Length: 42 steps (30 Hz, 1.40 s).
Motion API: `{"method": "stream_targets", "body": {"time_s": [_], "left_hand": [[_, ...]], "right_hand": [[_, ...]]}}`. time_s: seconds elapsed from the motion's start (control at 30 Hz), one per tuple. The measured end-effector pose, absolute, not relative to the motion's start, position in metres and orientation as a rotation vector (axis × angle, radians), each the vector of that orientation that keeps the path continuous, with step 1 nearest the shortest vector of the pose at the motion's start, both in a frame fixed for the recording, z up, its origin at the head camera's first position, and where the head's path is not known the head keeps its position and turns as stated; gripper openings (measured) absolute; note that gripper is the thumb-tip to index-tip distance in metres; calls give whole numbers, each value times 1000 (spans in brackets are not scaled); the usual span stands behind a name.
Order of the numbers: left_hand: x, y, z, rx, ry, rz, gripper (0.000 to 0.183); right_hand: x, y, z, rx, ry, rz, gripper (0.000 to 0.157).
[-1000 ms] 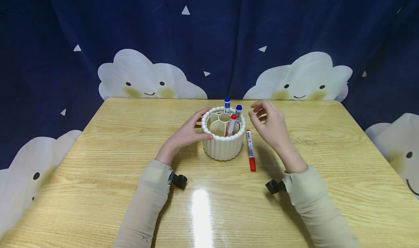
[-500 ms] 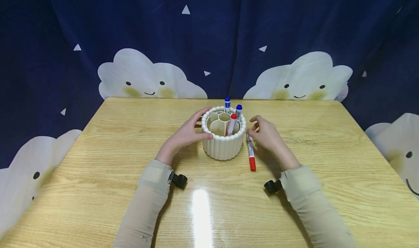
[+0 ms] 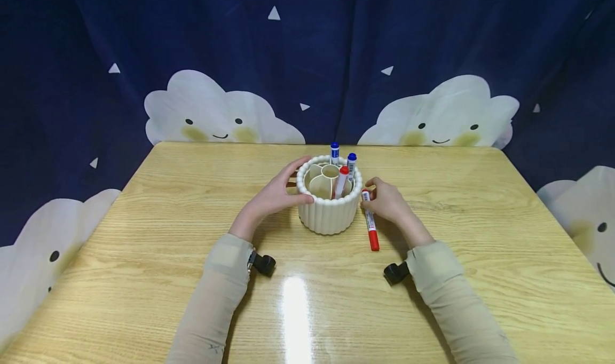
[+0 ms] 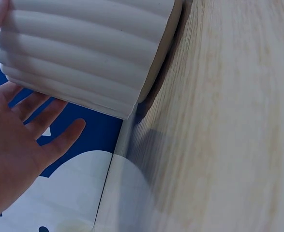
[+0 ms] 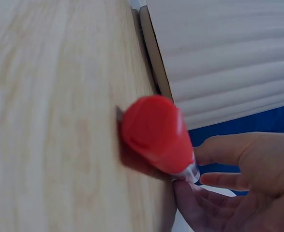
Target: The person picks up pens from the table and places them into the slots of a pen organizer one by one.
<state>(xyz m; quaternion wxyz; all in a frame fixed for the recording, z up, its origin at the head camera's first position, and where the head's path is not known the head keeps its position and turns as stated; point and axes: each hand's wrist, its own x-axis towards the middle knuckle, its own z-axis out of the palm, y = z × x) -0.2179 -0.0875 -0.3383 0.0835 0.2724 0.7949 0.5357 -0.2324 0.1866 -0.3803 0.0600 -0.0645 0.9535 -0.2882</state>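
Observation:
A cream fluted pen holder [image 3: 326, 218] with a beaded rim stands mid-table, divided inside into compartments. My left hand [image 3: 273, 195] holds it from the left, thumb on the front of the rim and fingers around the back; the left wrist view shows these fingers spread along the fluted wall [image 4: 83, 53]. To the holder's right, my right hand [image 3: 388, 199] pinches a red whiteboard marker [image 3: 371, 226] near its far end. Its red cap [image 5: 154, 130] points toward me, close over the wood in the right wrist view.
Two blue-capped markers [image 3: 352, 164] and one red-tipped marker [image 3: 341, 182] stand in the holder's right and back compartments. A wooden table [image 3: 192, 300] spreads around it, with a dark blue cloud-print curtain [image 3: 307, 49] behind its far edge.
My right hand has come down from beside the holder's rim onto the red marker and taken it between thumb and fingers. The marker's cap has shifted slightly right. The left hand stays put.

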Motion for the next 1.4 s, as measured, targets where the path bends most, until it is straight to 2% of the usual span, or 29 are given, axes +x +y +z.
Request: {"method": "stream_targets", "body": {"time_s": [0.23,0.7,1.4], "left_hand": [[-218,-87,-339,806,2375,1593,86],[-220,-88,-340,813,2363,1611,85],[-219,-88,-340,804,2372,1600,84]], "right_hand": [[-232,191,-378,-187,2884,-917,54],[-229,198,-355,-355,3022,-1075,46],[-230,186,-283,-522,3130,-1253,44]]}}
